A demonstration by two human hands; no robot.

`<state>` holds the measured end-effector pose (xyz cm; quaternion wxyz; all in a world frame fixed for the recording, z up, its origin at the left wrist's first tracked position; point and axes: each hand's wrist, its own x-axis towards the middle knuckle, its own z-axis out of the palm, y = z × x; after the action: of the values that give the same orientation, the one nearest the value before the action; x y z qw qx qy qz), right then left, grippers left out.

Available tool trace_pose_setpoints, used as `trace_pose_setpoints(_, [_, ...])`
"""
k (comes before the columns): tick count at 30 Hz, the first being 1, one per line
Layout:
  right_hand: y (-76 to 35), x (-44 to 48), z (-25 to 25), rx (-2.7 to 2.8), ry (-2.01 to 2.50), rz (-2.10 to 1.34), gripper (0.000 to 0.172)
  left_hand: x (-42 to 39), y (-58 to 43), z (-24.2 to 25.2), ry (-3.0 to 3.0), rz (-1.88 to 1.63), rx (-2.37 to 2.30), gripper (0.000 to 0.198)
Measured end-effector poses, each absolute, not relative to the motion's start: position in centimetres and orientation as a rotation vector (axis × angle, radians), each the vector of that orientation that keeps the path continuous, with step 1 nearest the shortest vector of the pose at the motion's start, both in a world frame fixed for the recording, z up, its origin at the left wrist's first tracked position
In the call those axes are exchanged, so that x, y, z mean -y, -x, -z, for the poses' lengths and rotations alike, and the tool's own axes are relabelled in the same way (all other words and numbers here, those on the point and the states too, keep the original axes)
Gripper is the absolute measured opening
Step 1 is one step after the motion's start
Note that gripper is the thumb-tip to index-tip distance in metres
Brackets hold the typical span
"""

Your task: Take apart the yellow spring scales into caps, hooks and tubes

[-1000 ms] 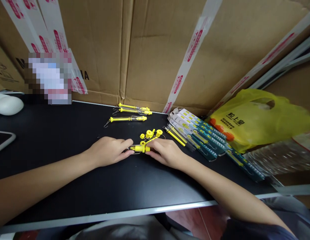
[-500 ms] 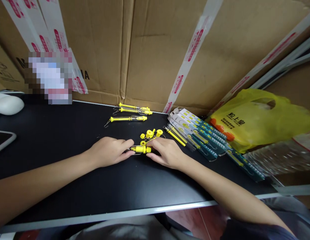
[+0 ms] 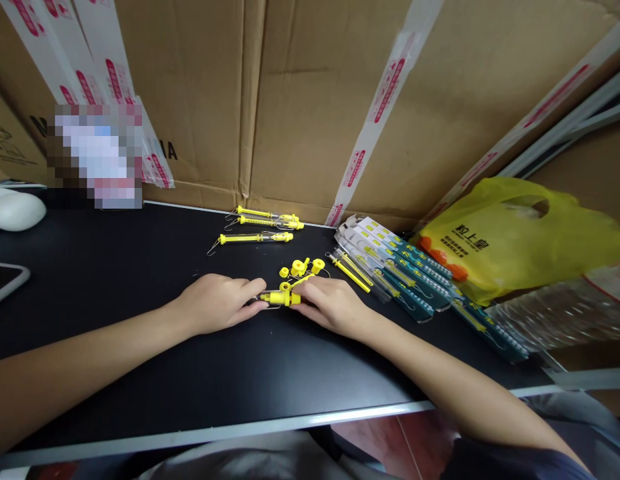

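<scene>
Between both hands, low over the black table, lies a yellow and clear spring scale (image 3: 275, 298). My left hand (image 3: 217, 303) pinches its clear tube end between thumb and fingers. At the other end, my right hand (image 3: 335, 305) grips the yellow end cap with thumb and forefinger. Part of the scale is hidden by the fingers. Just behind the right fingers are loose yellow plastic parts (image 3: 297, 268), among them round caps and thin wire hooks. Two slim yellow strips (image 3: 351, 272) lie to the right of these.
Three spring scales with wire hooks (image 3: 256, 238) lie near the table's back edge. Printed spring-scale packages (image 3: 395, 267) are stacked at right, beside a yellow plastic bag (image 3: 520, 233). A large cardboard box (image 3: 310, 120) stands behind. A white-edged device (image 3: 7, 280) sits at far left.
The view shifts very slightly. The right thumb and forefinger close a little more around the yellow cap, and both hands stay in nearly the same place.
</scene>
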<state>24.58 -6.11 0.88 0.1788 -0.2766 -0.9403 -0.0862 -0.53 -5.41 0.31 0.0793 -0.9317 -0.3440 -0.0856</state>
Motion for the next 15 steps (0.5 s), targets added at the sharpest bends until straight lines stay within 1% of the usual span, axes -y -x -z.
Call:
trace_pose_setpoints(3, [-24.58,6.16,-0.86,2.639,0.76,0.24,0.017,5.43,0.51,-0.29,2.788,0.248,1.038,0.024])
trace_pose_setpoints(9, [-24.33,6.37,-1.2,2.64,0.816,0.227,0.032,5.41,0.5,-0.16,2.793,0.236,1.041,0.024])
trace_pose_setpoints(15, [-24.29,6.32,-1.16,2.66,0.844,0.255,0.029,5.36,0.52,-0.11,2.784,0.246,1.031,0.024])
